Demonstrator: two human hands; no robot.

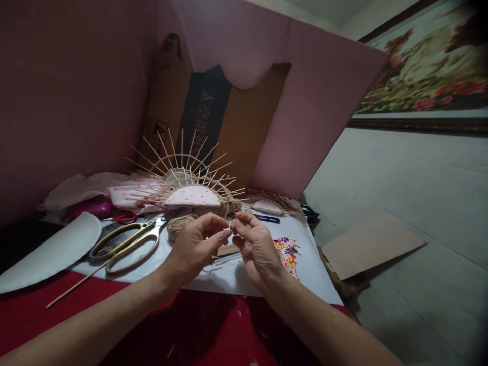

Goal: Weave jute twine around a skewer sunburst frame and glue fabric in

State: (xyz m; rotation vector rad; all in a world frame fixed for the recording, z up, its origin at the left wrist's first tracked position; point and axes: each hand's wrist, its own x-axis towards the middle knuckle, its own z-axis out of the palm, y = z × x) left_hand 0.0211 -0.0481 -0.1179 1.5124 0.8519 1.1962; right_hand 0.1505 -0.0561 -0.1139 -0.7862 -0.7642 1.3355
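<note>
My left hand (pixel 198 241) and my right hand (pixel 256 243) meet over the white sheet (pixel 244 277), fingertips pinched together on a small pale piece that I cannot make out. Just behind them lies a ball of jute twine (pixel 179 224). Farther back stands a half-woven basket (pixel 192 190) with thin wooden skewers fanning upward and a pink dotted fabric pad in it. Gold-handled scissors (pixel 127 244) lie left of my left hand. Floral fabric scraps (pixel 287 254) lie right of my right hand.
A red cloth (pixel 213 325) covers the table's near part. A loose skewer (pixel 72 287) and a white half-round foam piece (pixel 57 249) lie at the left. Pink boards and cardboard (pixel 244 127) wall the back. A cardboard sheet (pixel 369 244) lies on the floor at the right.
</note>
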